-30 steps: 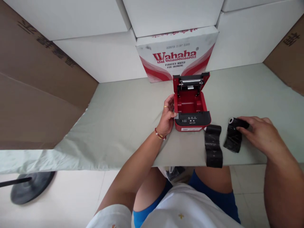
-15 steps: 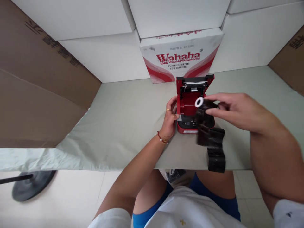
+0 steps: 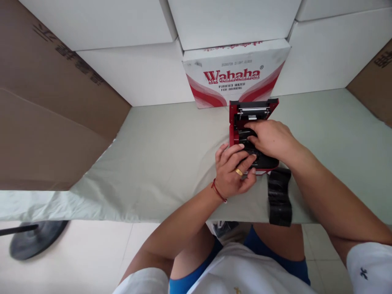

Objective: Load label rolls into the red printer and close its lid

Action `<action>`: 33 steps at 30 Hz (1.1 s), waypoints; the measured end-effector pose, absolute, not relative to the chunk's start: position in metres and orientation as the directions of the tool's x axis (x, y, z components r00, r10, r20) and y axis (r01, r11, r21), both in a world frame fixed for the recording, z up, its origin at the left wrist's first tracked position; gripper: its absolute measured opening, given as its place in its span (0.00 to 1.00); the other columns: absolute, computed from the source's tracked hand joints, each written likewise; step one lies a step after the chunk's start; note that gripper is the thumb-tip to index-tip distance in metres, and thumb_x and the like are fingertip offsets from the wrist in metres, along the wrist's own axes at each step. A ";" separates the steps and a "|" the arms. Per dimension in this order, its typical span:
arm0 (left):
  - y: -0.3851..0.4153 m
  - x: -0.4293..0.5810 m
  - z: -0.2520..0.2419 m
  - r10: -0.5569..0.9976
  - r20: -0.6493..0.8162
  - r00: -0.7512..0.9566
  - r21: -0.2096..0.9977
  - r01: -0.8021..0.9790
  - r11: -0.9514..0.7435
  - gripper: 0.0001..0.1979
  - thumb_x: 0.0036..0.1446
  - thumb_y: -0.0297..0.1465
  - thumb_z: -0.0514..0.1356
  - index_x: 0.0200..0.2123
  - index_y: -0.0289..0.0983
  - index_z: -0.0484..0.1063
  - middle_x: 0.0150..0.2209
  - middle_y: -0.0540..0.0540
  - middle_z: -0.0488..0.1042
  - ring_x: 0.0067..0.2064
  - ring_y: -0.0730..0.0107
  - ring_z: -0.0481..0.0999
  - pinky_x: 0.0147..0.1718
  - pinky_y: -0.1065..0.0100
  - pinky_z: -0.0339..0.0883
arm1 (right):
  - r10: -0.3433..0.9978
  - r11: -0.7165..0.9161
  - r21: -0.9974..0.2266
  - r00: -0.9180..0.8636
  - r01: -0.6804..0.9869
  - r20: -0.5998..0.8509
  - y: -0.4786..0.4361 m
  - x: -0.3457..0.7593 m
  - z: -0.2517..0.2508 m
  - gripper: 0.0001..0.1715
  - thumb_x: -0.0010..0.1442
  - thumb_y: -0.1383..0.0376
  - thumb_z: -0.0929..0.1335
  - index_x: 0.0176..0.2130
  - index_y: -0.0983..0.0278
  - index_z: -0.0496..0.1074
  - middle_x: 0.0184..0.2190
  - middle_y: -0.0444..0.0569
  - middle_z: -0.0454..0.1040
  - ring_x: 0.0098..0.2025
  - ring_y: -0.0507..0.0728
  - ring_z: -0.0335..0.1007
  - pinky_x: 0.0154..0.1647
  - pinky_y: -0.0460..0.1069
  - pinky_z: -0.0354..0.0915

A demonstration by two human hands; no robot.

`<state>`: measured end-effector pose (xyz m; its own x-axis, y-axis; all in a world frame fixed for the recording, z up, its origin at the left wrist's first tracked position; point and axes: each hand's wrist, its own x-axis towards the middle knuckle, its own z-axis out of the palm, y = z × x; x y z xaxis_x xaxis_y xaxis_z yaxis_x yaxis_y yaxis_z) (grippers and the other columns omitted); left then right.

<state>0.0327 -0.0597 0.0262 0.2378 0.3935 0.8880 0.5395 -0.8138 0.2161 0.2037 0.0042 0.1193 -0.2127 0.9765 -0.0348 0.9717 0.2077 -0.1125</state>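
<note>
A: Head camera, looking straight down. Where is the printer?

B: My red printer (image 3: 233, 122) stands on the table (image 3: 159, 155), right of the middle and nearer the far edge than the near one. Its lid (image 3: 254, 107) is tipped up and back toward the Wahaha box (image 3: 235, 75), which sits at the far edge.

A: And your left hand?

B: My left hand (image 3: 234, 169) clasps the printer's near left corner. The fingers lie half spread over the black front panel (image 3: 267, 164) and the thumb sits low against the front face. A ring (image 3: 238, 172) shows on one finger.

A: The right?

B: My right hand (image 3: 271, 139) comes in from the right and covers the open bay. Its fingers curl down onto a black roll (image 3: 245, 134) lying inside. The fingertips are hidden, so I cannot tell whether they pinch the roll or only press on it.

A: Anything else on the table?

B: A black strip (image 3: 279, 196), partly unwound, lies just beside the printer's near right corner, under my right forearm. It runs to the near edge of the table and hangs over it. White boxes (image 3: 128, 73) are stacked along the far edge, and a brown carton (image 3: 45, 114) leans in at the left edge.
</note>
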 end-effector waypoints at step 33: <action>-0.058 0.036 0.030 0.264 0.901 0.344 0.058 0.508 -0.860 0.10 0.69 0.32 0.63 0.51 0.40 0.79 0.40 0.47 0.81 0.48 0.63 0.79 0.55 0.56 0.66 | 0.671 0.645 -0.341 -0.294 0.684 0.680 -0.061 0.256 0.072 0.14 0.75 0.67 0.69 0.52 0.56 0.84 0.53 0.49 0.88 0.59 0.64 0.85 0.75 0.68 0.65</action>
